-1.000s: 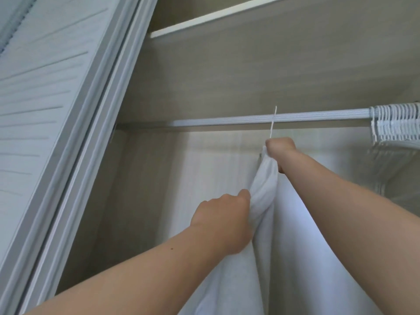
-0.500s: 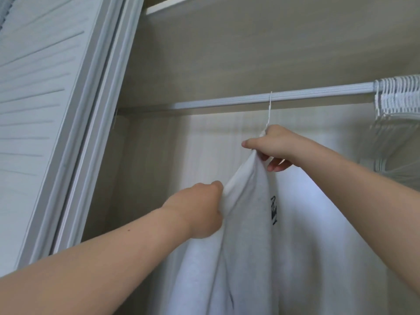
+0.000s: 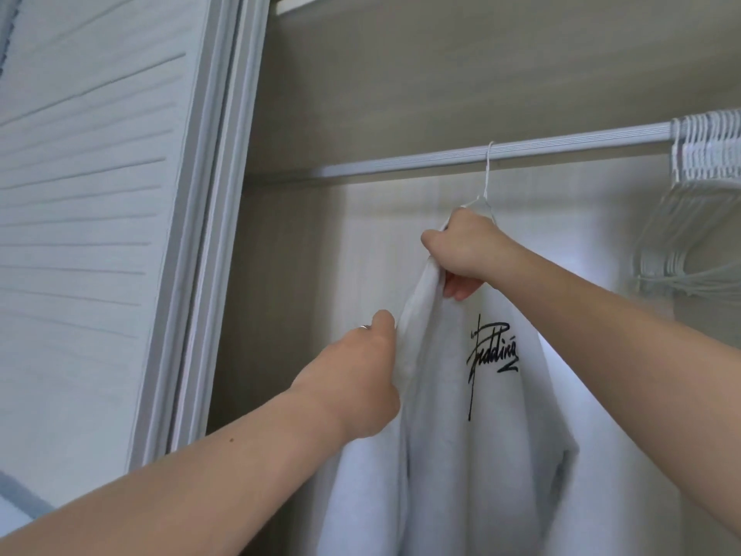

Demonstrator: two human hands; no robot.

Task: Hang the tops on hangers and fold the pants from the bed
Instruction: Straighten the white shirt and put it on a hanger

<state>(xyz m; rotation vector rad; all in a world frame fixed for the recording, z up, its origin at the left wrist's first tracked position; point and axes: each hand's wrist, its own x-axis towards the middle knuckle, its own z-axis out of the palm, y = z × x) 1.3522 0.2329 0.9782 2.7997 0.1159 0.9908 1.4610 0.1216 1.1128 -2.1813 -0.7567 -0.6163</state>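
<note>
The white top (image 3: 441,435) with the black script print is hanging inside the closet on a thin white hanger (image 3: 486,174) whose hook is sitting over the rod (image 3: 401,163). Its long axis is running straight down from the hook, and the fabric is bunching into vertical folds rather than lying flat.

I am seeing the right hand (image 3: 469,250) at the very top, just under the hook, its fingers curling round the collar or shoulder edge of the top and pinching it. Whether the hanger's arm is in that grip too I cannot tell. The left hand (image 3: 357,383) is lower and to the left, gripping the near edge fold of the fabric, with a ring (image 3: 364,326) showing on one finger.

So the top is lying between and below the two hands. The right hand is nearer the hanger, and the left is nearer the loose body of the garment. I am judging the step in hand to be seating and straightening this top on its hanger. The coming move is turning on a tug down along that vertical axis while the upper hand is steadying the neck.

Farther right along the rod a tight bunch of empty hangers (image 3: 705,154) is hanging, well apart from the top. The louvred closet door (image 3: 100,234) is standing to the left, and a shelf (image 3: 481,66) is running above the rod.
</note>
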